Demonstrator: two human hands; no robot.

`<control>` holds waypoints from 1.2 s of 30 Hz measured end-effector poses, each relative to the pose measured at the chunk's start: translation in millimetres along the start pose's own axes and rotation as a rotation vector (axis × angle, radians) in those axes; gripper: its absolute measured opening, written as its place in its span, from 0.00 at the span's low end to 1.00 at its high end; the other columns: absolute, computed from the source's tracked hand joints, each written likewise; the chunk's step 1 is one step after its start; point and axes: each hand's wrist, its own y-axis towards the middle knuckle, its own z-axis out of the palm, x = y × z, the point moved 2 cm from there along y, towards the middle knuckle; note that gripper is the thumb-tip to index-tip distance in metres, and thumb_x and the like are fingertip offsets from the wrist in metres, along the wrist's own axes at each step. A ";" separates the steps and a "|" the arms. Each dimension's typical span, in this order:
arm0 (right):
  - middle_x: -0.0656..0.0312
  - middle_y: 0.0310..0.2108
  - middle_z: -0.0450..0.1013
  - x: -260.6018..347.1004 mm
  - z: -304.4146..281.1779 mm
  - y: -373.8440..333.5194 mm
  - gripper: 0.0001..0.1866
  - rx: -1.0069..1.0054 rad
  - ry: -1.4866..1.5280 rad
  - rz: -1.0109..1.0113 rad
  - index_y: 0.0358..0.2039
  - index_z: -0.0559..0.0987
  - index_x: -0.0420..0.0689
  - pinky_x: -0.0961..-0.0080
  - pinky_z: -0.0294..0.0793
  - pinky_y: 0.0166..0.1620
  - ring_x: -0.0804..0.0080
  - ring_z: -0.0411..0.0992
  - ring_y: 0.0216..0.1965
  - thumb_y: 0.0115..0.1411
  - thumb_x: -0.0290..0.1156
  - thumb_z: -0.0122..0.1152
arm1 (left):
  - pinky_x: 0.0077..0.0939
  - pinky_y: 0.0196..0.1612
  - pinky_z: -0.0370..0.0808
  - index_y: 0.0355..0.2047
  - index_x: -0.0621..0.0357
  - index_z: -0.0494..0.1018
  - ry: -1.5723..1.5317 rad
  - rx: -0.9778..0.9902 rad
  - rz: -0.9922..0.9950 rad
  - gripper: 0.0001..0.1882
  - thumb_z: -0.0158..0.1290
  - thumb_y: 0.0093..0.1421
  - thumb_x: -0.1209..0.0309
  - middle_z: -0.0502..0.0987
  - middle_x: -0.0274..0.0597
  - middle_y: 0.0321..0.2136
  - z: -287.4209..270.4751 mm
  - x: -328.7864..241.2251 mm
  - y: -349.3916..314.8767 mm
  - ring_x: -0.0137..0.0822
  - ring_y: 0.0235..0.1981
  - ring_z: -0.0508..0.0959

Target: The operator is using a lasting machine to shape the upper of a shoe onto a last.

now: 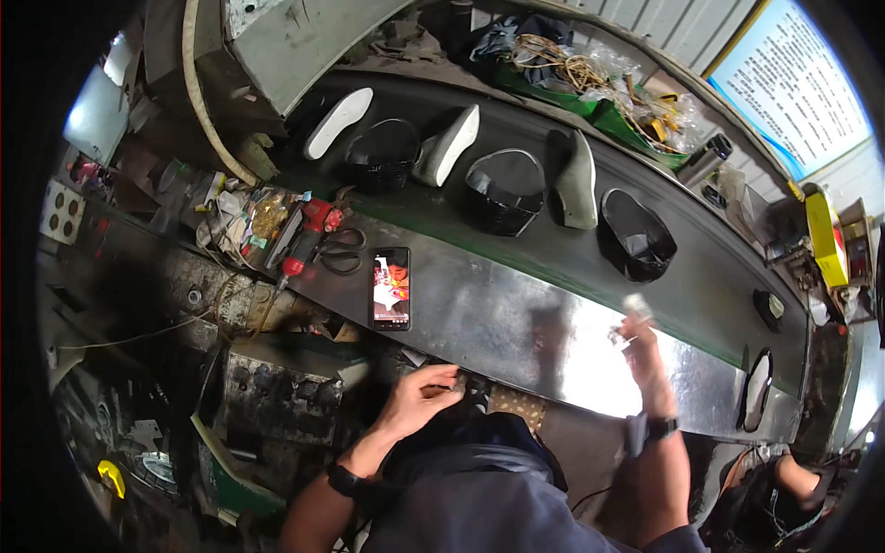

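Observation:
My left hand point(419, 398) is at the near edge of the metal bench strip point(489, 318), its fingertips pinched together around a small dark thing I cannot make out. My right hand point(644, 355) is raised over the bright, reflecting part of the strip. Its fingers are closed and blurred by motion, with a small whitish thing point(636, 307) at their tips, too smeared to name. Left of centre on the strip lies a phone point(392, 288) with a lit screen. Beside it are black-handled scissors point(342, 251) and a red power tool point(309, 232).
A dark conveyor belt point(553, 253) carries a white-topped sole point(338, 123), wedge soles point(578, 180) and several black shell-like pieces point(505, 194). A black-and-white sole point(757, 391) lies at the strip's right end. Behind stands a green tray point(627, 126) of scraps. Someone's limb point(798, 481) shows at lower right.

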 end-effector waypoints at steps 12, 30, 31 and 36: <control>0.60 0.47 0.74 15.3 -184.1 207.4 0.21 -0.022 0.652 0.229 0.42 0.76 0.42 0.80 0.79 0.41 0.74 0.74 0.43 0.58 0.43 0.71 | 0.24 0.50 0.78 0.52 0.66 0.74 -0.166 -0.272 -0.131 0.21 0.58 0.57 0.86 0.79 0.44 0.46 -47.3 83.3 -42.1 0.34 0.47 0.81; 0.42 0.65 0.53 -7.8 63.5 233.8 0.53 -0.445 -1.457 -0.632 0.67 0.56 0.38 0.53 0.62 0.63 0.40 0.55 0.62 0.46 0.41 0.76 | 0.28 0.52 0.78 0.56 0.66 0.71 -0.188 -0.364 -0.273 0.26 0.60 0.56 0.85 0.77 0.46 0.48 -47.4 83.5 -66.7 0.36 0.49 0.80; 0.42 0.65 0.53 -6.4 62.2 235.2 0.53 -0.452 -1.455 -0.630 0.67 0.56 0.38 0.53 0.62 0.63 0.40 0.55 0.62 0.46 0.41 0.76 | 0.28 0.51 0.78 0.56 0.66 0.70 -0.181 -0.386 -0.265 0.25 0.60 0.57 0.84 0.77 0.47 0.49 -49.6 83.7 -68.1 0.36 0.49 0.80; 0.44 0.62 0.58 12.4 67.5 202.0 0.49 -0.450 -1.442 -0.594 0.65 0.59 0.39 0.53 0.66 0.60 0.41 0.59 0.58 0.43 0.35 0.72 | 0.27 0.51 0.78 0.56 0.67 0.71 -0.187 -0.356 -0.238 0.24 0.58 0.58 0.84 0.77 0.48 0.49 -60.4 88.1 -76.5 0.36 0.50 0.80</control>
